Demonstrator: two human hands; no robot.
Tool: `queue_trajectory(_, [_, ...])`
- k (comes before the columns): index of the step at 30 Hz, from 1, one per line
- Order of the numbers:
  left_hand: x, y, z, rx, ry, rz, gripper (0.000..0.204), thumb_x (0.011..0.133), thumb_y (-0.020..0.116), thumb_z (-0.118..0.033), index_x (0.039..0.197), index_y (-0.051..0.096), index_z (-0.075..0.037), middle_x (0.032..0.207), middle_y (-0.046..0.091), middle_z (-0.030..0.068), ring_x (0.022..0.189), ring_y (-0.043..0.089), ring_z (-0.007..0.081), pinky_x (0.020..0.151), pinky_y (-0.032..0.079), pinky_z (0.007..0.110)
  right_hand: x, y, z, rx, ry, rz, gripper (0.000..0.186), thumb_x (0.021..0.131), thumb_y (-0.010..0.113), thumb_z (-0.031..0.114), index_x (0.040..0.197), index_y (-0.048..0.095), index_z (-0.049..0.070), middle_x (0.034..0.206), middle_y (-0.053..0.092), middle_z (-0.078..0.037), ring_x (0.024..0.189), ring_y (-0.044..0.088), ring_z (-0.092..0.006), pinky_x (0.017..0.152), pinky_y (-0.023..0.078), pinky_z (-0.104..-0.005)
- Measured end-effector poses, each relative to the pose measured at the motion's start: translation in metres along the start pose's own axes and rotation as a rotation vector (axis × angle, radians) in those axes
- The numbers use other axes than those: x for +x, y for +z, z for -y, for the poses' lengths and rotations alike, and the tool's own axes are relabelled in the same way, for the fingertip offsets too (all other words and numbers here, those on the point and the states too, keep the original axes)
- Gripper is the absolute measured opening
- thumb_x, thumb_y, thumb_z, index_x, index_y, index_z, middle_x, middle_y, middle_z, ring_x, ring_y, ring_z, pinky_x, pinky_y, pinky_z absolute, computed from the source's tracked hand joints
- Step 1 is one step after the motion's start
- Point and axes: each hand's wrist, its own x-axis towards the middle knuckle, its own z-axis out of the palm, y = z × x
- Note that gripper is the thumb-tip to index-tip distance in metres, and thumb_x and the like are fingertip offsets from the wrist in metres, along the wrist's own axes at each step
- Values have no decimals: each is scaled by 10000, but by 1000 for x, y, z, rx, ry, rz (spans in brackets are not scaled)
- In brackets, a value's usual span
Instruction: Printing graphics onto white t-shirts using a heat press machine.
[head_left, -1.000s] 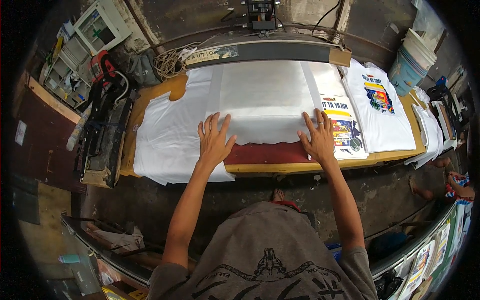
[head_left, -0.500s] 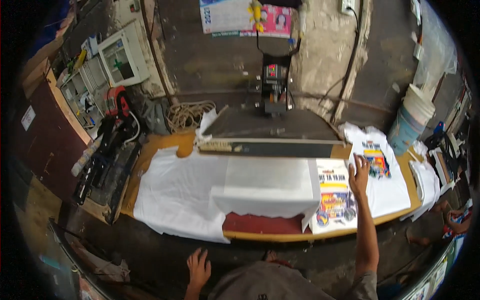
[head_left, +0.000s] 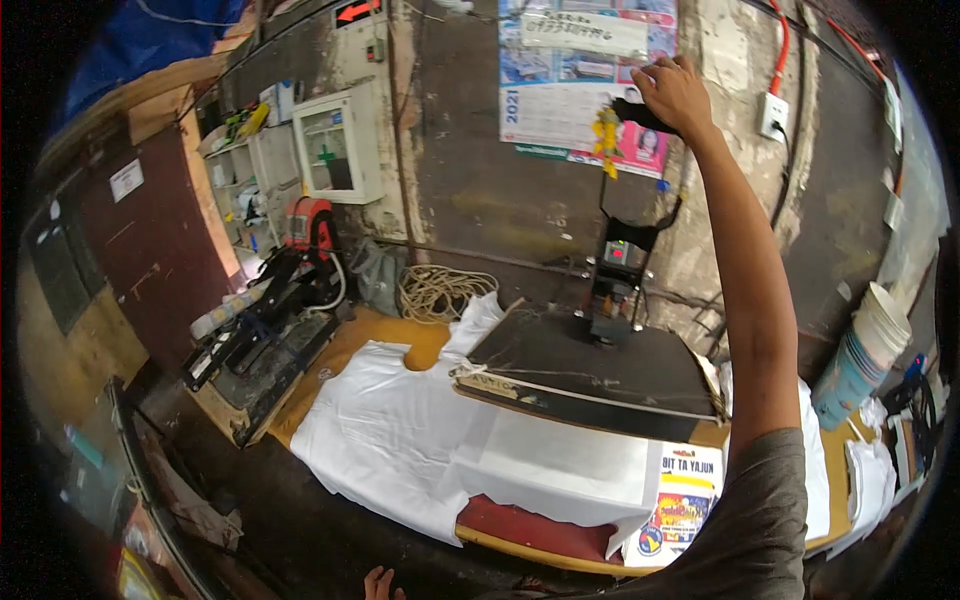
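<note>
My right hand point(head_left: 676, 98) is raised at the black lever handle point(head_left: 645, 118) of a heat press. Its fingers are bent but not wrapped round the handle; whether the palm touches it I cannot tell. The dark upper plate point(head_left: 590, 370) of the press is lifted above a white sheet point(head_left: 560, 462) on a white T-shirt point(head_left: 385, 425). My left hand point(head_left: 379, 585), partly cut off at the lower edge, has its fingers apart and nothing in them. Beside the press lie printed transfer sheets point(head_left: 690, 500) with mirrored lettering, partly hidden by my right arm.
Coiled rope point(head_left: 445, 293) lies behind the wooden table point(head_left: 370, 325). A second press-like machine point(head_left: 265, 345) stands at the left. Stacked buckets point(head_left: 865, 350) and folded white cloth point(head_left: 870, 485) are at the right. A calendar point(head_left: 560, 100) hangs behind the handle.
My right hand has moved from beside the transfer sheets up to the press handle. The view has tilted up and turned left. My left hand shows less, at the lower edge.
</note>
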Motion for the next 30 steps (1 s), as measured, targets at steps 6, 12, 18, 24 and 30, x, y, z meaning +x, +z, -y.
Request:
queue_trajectory(6, [-21, 1, 1, -6, -103, 20, 353, 874, 552, -46, 1227, 542, -51, 1265, 471, 204, 1094, 507, 413, 874, 464, 436, -2, 16, 18, 208, 266, 459, 1000, 787, 225, 817, 934, 656, -73, 992, 620, -286, 980, 594, -372, 911, 415, -438])
queue_trajectory(12, [54, 42, 11, -277, 57, 50, 313, 800, 591, -1, 1112, 616, -20, 1124, 557, 172, 989, 567, 315, 816, 480, 386, -98, -118, 91, 189, -124, 847, 781, 638, 615, 768, 721, 668, -7, 619, 613, -190, 646, 646, -337, 592, 511, -427])
queue_trajectory(18, [218, 62, -146, -559, 711, 2, 305, 790, 603, -31, 1093, 636, -15, 1140, 581, 133, 1015, 568, 313, 869, 453, 401, -254, -146, 184, 318, -54, 1111, 424, 686, 751, 397, 682, 655, -16, 731, 642, -199, 707, 649, -362, 660, 526, -430])
queue_trajectory(24, [291, 85, -300, -581, 938, 30, 256, 837, 568, -164, 1008, 632, 15, 1084, 596, 184, 1007, 569, 345, 872, 446, 419, -331, -142, 185, 698, 225, 652, 259, 665, 721, 245, 851, 657, 77, 798, 663, -135, 757, 651, -318, 646, 513, -416])
queue_trajectory(30, [300, 94, -301, -434, 686, 404, 267, 799, 576, -235, 726, 633, 16, 678, 628, 222, 656, 626, 409, 648, 496, 488, -338, -143, 196, 715, 414, 611, 313, 638, 749, 207, 884, 629, 55, 806, 660, -142, 756, 645, -324, 629, 503, -416])
